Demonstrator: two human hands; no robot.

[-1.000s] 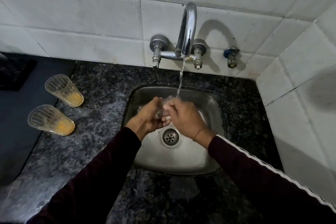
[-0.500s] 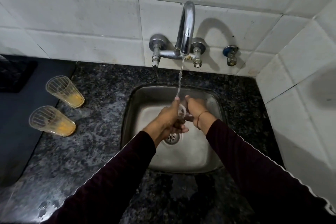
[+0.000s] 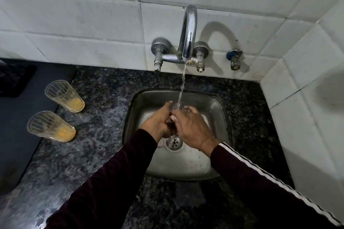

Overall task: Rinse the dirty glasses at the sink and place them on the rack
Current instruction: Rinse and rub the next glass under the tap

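Now, status at the sink:
Left hand [image 3: 160,124]: over the sink, fingers curled round a glass, gripping it.
Right hand [image 3: 189,126]: pressed against the left one from the right, fingers wrapped over the same glass.
Held glass [image 3: 176,107]: clear, almost hidden between both hands; only a bit of it shows at the top, right where the water lands.
Water [image 3: 182,87]: thin stream from the tap [image 3: 189,33], hitting the glass and fingertips, splashing a little.
Sink [image 3: 214,102]: steel, square, set in a dark speckled counter [image 3: 89,154]; drain [image 3: 174,142] just below the hands.
Far glass [image 3: 64,95]: upright on the counter left of the sink, yellow residue in the bottom.
Near glass [image 3: 50,126]: same kind, same residue, just in front of the far one, apart from it.
Rack: can't make one out.
Sleeves: dark, white stripes on the right one [image 3: 279,182].
Wall: white tiles; small valve [image 3: 234,59] right of the tap.
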